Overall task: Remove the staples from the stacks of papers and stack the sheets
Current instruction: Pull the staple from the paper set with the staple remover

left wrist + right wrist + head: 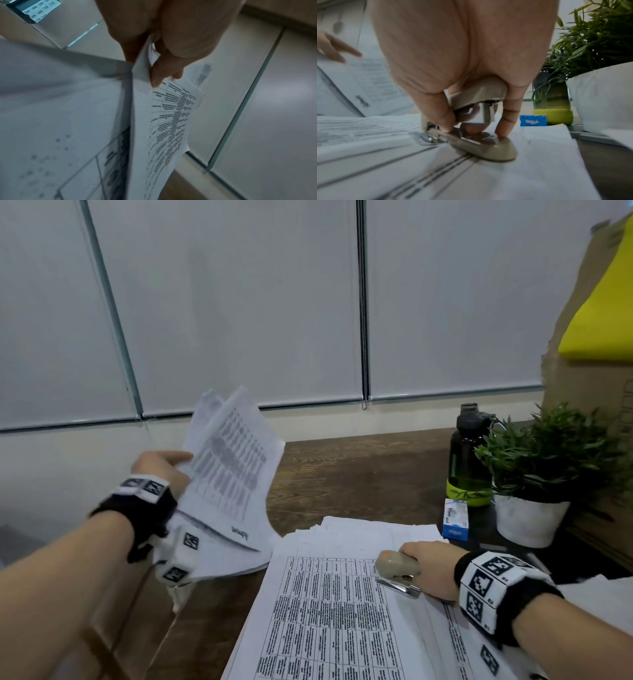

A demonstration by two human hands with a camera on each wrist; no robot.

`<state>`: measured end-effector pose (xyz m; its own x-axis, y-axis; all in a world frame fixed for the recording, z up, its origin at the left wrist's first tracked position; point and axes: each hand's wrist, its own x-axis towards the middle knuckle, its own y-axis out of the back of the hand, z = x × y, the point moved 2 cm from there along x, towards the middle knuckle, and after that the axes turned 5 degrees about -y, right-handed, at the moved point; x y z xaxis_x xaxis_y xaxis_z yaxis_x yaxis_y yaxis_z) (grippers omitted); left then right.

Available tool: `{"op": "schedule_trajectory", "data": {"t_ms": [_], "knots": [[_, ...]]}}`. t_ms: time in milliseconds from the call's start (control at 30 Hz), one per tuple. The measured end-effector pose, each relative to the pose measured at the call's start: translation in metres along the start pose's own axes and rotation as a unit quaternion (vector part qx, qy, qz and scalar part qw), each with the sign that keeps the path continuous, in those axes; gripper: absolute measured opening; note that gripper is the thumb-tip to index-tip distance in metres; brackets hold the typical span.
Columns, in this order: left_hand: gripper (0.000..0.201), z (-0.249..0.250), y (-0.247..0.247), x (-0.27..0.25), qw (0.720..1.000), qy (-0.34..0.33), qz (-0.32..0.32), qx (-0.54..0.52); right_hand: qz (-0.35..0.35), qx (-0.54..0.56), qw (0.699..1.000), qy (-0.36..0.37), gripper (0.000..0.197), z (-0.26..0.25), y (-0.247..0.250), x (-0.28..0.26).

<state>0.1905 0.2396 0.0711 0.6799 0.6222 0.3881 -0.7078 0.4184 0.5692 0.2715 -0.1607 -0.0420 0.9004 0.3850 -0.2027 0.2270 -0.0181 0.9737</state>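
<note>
Your right hand (431, 570) sits at about four o'clock, fingers curled around a beige stapler (397, 565) whose metal base rests on the top sheet of the printed paper stack (325, 621) in front of you. Your left hand (161, 470), at nine o'clock, pinches a loose bundle of printed sheets (229, 474) by one edge and holds it in the air, the pages fanning apart and sagging.

The bundle is the likeliest trouble: you grip it at one edge only, so a sheet could slide free and drop off the tabletop's left side, or land askew when you lay it down. The stack itself is already ragged at its far edge, so anything dropped on it carelessly will worsen the misalignment. Pressing the stapler's base while it slides could crease or tear the top sheet. Whether any staple remains in either set of papers is too small to tell.

The dark wood-grain tabletop (359, 474) carries, at two o'clock, a small blue box (455, 520), a white-potted green plant (548, 470) and a dark water bottle (467, 453) with a yellow-green base. Farther right stands a cardboard box (582, 371) with something yellow (603, 313) on it. Pale roller blinds (239, 302) close off the back.
</note>
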Motion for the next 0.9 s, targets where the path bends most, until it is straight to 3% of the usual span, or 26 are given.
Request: {"op": "schedule_trajectory", "data": {"t_ms": [133,300,400,467,533,567,633,700,833,900], "knots": [[0.052,0.045,0.066,-0.009,0.998,-0.028,0.051,-0.016,0.025,0.015,0.999,-0.022,0.029,-0.005,0.0,-0.008],[0.055,0.095,0.105,-0.032,0.986,-0.054,0.026,-0.157,0.065,0.057,0.995,-0.046,0.02,-0.006,0.014,-0.046],[0.055,0.109,0.103,-0.062,0.977,-0.055,-0.014,-0.204,0.107,0.071,0.99,-0.061,0.004,0.002,0.035,-0.086],[0.048,0.109,0.088,-0.088,0.97,-0.054,-0.033,-0.234,0.125,0.084,0.986,-0.076,0.014,0.013,0.046,-0.112],[0.04,0.094,0.065,-0.112,0.96,-0.008,-0.07,-0.271,0.141,0.088,0.981,-0.097,0.006,0.027,0.051,-0.138],[0.038,0.082,0.051,-0.125,0.957,0.026,-0.087,-0.277,0.144,0.091,0.978,-0.117,0.012,0.035,0.051,-0.15],[0.033,0.058,0.023,-0.156,0.967,0.065,-0.116,-0.219,0.134,0.088,0.976,-0.147,0.017,0.05,0.046,-0.174],[0.032,0.04,-0.002,-0.186,0.981,0.061,-0.142,-0.118,0.108,0.095,0.976,-0.161,0.013,0.063,0.038,-0.193],[0.043,0.036,-0.023,-0.225,0.974,-0.02,-0.183,0.131,0.108,0.129,0.968,-0.187,0.027,0.094,0.025,-0.211],[0.044,0.047,-0.018,-0.229,0.97,-0.051,-0.173,0.164,0.116,0.123,0.968,-0.186,0.03,0.099,0.024,-0.216]]}}
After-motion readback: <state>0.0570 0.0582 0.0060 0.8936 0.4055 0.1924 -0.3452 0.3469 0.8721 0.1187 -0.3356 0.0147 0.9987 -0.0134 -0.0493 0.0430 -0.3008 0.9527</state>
